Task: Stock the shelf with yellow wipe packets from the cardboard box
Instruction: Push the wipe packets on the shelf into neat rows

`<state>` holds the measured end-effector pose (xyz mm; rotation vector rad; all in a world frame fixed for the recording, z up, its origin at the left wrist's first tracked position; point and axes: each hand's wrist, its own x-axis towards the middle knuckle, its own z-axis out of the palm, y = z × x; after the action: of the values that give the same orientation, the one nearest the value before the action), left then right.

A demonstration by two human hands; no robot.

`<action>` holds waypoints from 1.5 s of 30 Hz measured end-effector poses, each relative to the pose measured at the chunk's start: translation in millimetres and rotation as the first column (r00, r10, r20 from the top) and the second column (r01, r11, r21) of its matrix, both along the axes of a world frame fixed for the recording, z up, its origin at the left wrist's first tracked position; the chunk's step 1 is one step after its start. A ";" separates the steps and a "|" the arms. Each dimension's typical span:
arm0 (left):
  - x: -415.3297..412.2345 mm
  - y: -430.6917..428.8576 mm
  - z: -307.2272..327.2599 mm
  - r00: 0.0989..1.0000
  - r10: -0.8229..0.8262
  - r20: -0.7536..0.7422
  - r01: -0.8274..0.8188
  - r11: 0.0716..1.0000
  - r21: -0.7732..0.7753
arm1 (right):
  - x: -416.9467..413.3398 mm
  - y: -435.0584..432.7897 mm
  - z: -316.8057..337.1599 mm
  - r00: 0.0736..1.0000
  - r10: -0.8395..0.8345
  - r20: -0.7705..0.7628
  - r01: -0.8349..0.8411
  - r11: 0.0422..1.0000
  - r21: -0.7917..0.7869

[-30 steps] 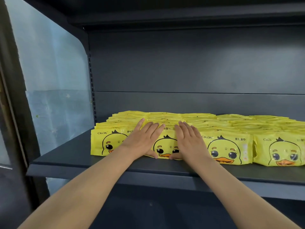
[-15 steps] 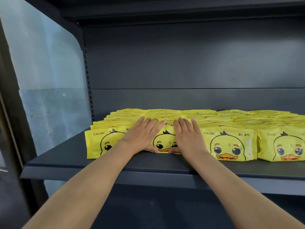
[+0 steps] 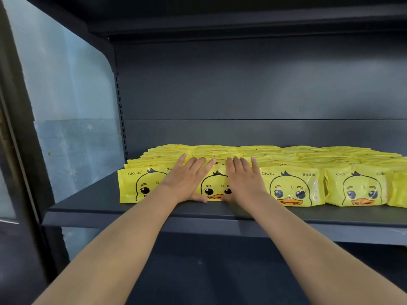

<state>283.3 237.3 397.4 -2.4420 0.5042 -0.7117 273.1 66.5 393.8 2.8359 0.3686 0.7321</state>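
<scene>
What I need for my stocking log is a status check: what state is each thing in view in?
Left hand: open, fingers straight, pressing flat on the front row.
Right hand: open, fingers straight, pressing flat on the front row beside the left.
Wipe packets: sealed, standing on edge, duck faces forward, packed in rows front to back.
Shelf: loaded with the packet rows.
Cardboard box: not in view.

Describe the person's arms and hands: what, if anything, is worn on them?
The left hand and right hand are bare: no gloves, rings or watch show. The left forearm and right forearm are bare too, with no sleeve in view.
</scene>
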 end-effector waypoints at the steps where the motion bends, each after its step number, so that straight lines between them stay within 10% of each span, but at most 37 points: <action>1: -5.8 0.4 1.2 1.000 0.008 -0.013 -0.008 1.000 -0.009 | -3.3 -0.7 0.3 1.000 0.006 0.005 -0.006 1.000 0.001; 20: -124.2 70.3 20.7 0.998 0.060 -0.029 -0.067 0.901 -0.428 | -75.9 50.0 17.8 0.955 0.298 -0.009 -0.288 0.929 0.231; 45: 66.9 187.2 -29.3 0.949 -0.234 0.209 0.226 0.972 0.060 | 28.3 153.1 -1.3 0.998 0.060 -0.008 -0.060 0.997 -0.041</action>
<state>350.3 424.6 368.1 -2.2593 0.7152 -1.0416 301.4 219.6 392.5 2.7997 0.4662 0.7181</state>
